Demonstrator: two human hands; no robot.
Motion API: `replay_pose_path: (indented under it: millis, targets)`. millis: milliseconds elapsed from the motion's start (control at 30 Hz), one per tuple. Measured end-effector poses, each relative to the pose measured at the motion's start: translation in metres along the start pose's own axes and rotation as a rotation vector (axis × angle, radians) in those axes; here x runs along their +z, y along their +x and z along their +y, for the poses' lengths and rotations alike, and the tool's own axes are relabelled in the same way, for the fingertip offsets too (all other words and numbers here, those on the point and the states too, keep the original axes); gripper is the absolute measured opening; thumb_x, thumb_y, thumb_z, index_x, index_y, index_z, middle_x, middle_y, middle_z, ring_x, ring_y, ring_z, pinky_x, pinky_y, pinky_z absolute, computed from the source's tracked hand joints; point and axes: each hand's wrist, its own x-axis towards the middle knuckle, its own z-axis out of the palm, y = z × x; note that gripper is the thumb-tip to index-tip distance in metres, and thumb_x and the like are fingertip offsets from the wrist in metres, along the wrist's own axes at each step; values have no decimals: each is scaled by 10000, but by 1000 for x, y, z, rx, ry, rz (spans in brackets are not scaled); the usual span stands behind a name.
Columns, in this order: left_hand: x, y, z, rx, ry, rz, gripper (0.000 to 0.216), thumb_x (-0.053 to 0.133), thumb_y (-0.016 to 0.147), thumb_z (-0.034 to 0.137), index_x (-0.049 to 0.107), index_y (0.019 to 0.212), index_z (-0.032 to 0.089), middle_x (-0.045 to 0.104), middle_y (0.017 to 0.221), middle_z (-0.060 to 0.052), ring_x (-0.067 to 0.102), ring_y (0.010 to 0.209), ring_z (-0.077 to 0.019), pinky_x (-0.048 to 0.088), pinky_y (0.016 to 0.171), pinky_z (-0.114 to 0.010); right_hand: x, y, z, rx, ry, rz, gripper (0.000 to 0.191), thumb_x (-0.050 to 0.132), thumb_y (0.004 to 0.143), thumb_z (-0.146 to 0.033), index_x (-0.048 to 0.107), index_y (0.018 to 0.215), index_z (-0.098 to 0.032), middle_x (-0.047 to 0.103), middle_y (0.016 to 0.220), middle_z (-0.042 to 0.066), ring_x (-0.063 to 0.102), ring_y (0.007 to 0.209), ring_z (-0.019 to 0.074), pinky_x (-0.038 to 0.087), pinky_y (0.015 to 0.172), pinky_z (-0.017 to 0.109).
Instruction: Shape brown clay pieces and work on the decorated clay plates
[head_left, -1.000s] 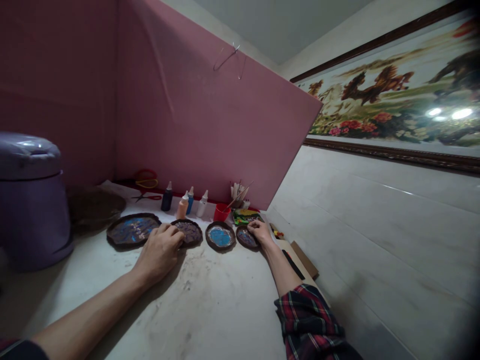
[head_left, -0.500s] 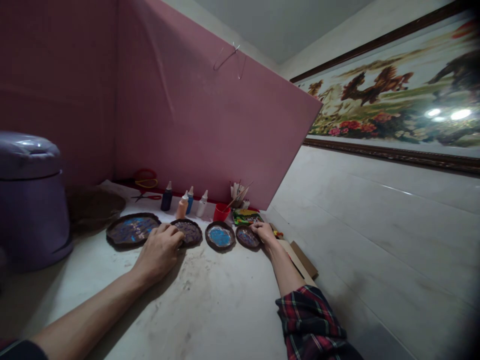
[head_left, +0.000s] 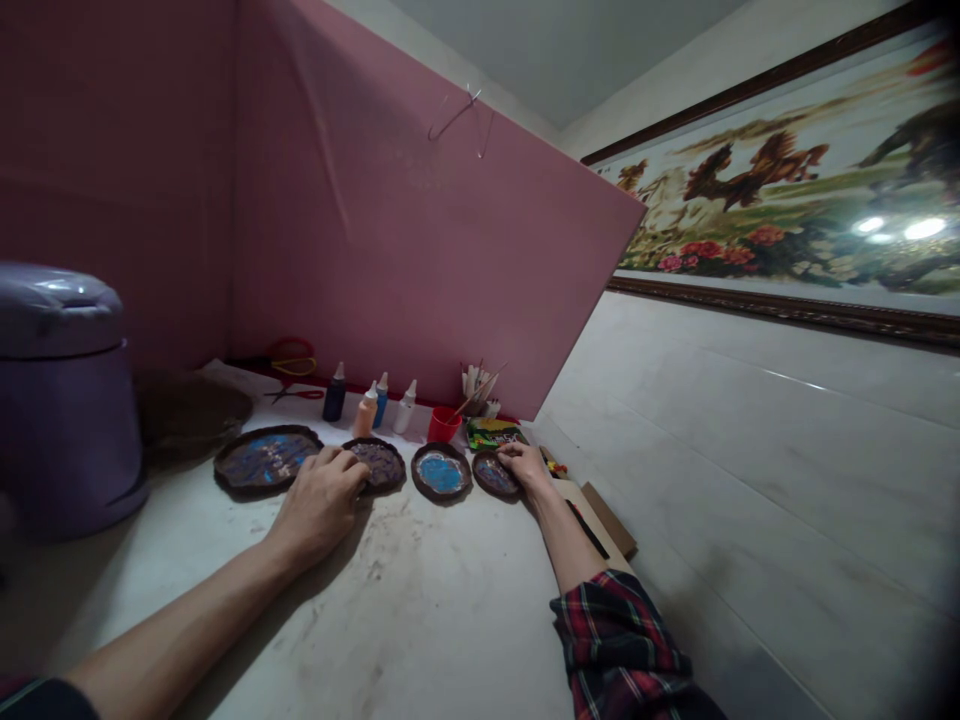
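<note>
Several dark brown, painted clay dishes with uneven rims lie in a row on the table. My left hand (head_left: 326, 495) has its fingers curled at the left rim of a purple-brown dish (head_left: 384, 466); its fingertips are partly hidden. Just left of that hand lies the largest dish (head_left: 262, 462), streaked blue and pink. My right hand (head_left: 527, 466) pinches the right rim of the smallest dish (head_left: 493, 474), which has purple and blue streaks. Between my hands rests a dish with a blue middle (head_left: 440, 472), touched by neither.
Behind the dishes stand paint bottles (head_left: 365, 412), a red cup (head_left: 444, 424) with a brush, and a bundle of white sticks or markers (head_left: 477, 385). Scissors (head_left: 296, 393) lie at the back left. A purple bin (head_left: 67, 420) stands left; cardboard (head_left: 600, 520) lies by the right forearm.
My right hand has shifted very slightly left at the smallest dish's rim. A black strip now shows on the cardboard beside my right forearm. The left hand keeps its place.
</note>
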Motion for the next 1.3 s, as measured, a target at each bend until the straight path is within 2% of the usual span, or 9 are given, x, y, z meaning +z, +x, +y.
replay_pose_path:
  millis: [533, 1067, 1300]
  targets:
    - [-2, 0, 2, 2, -5, 4, 251, 418, 853, 153, 664, 815, 183, 637, 896, -97, 503, 956, -269, 397, 799, -384, 6, 8, 5, 5, -123, 15, 295, 562, 892, -302, 560, 1144, -150, 572, 1168, 80, 594, 972, 203, 520, 801, 383]
    - [-1, 1, 1, -2, -2, 2, 252, 418, 855, 149, 663, 809, 178, 636, 899, -95, 501, 949, -265, 399, 795, -383, 3, 2, 0, -39, -40, -6, 282, 555, 898, -300, 560, 1131, -141, 588, 1122, 76, 606, 933, 189, 528, 780, 372]
    - [0, 0, 1, -3, -1, 4, 235, 435, 845, 153, 665, 812, 186, 633, 885, -86, 501, 944, -264, 399, 790, -380, 7, 5, 2, -55, -21, 33, 284, 557, 897, -301, 561, 1132, -143, 585, 1131, 76, 603, 943, 193, 526, 787, 376]
